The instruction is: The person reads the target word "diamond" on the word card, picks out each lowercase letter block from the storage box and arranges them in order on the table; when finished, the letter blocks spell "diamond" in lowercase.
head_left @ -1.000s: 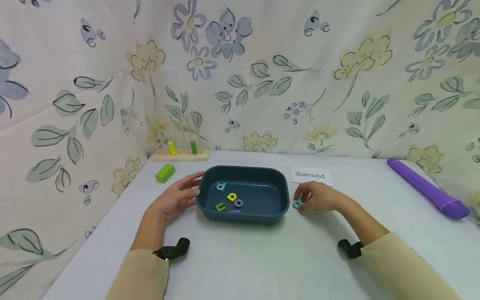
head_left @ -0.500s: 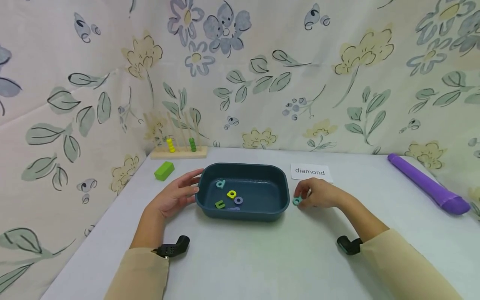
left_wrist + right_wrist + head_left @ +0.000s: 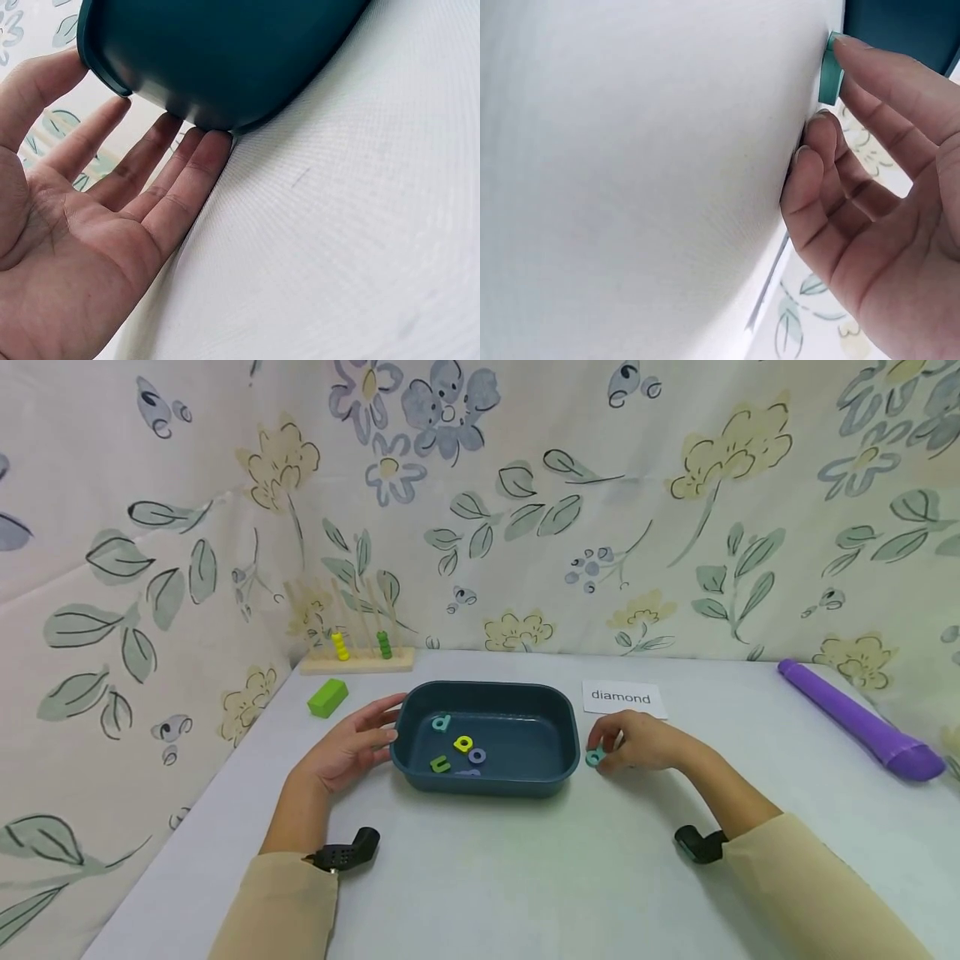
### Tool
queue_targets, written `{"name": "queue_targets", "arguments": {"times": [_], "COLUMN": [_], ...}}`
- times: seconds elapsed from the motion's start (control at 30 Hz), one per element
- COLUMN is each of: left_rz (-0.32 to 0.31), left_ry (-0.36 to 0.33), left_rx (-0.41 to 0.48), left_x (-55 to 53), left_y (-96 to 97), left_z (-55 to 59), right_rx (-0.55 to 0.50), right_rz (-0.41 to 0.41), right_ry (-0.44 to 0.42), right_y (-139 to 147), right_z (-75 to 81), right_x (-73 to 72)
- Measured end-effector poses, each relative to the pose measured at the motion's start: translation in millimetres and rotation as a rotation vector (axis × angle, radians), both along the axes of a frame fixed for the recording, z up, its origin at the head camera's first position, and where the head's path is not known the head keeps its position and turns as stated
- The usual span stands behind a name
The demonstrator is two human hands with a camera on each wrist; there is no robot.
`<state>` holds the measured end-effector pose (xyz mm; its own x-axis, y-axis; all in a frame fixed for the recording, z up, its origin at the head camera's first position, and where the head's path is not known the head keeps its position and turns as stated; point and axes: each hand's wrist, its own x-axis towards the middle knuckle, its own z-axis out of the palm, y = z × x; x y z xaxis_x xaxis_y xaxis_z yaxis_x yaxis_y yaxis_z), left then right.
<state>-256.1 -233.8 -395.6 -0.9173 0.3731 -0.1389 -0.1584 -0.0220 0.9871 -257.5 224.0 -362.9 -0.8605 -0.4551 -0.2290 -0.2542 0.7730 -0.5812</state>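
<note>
1. Teal letter piece [image 3: 595, 757]: it sits at table level just outside the right wall of the dark blue tray [image 3: 480, 785], directly under the fingertips of the right hand [image 3: 637, 742].
2. The right hand pinches that piece between thumb and forefinger; its other fingers curl loosely close to the tabletop [image 3: 480, 877]. Whether the piece is lifted at all, I cannot tell.
3. The left hand [image 3: 352, 747] is spread, fingers extended and only slightly bent, fingertips touching the tray's left side, with the thumb near the rim. The tray lies between this hand and the teal letter piece.
4. Inside the tray, toward its left half, are a second teal piece [image 3: 441, 723], a yellow piece [image 3: 463, 744], a purple ring-shaped piece [image 3: 477, 757] and a green piece [image 3: 440, 764].
5. Behind the right hand lies a white card [image 3: 624, 698] reading "diamond".
6. Beyond the left hand is a green block [image 3: 327, 697]; a purple tube [image 3: 858, 718] lies well off to the right.
</note>
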Motion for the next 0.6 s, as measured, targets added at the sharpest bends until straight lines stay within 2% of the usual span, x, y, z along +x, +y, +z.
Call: {"name": "queue_targets", "arguments": {"times": [0.4,0.6], "left_rz": [0.004,-0.009], "left_ry": [-0.003,0.003], "left_rx": [0.002,0.008], "left_x": [0.9,-1.1], "left_y": [-2.7,-0.4], "left_z": [-0.9,0.5], "right_rx": [-0.079,-0.089], "right_rz": [0.015,0.006], "right_ry": [-0.075,-0.058], "right_y": [5,9], "right_z": [4.9,19.9], "right_x": [-1.7,-1.4]}}
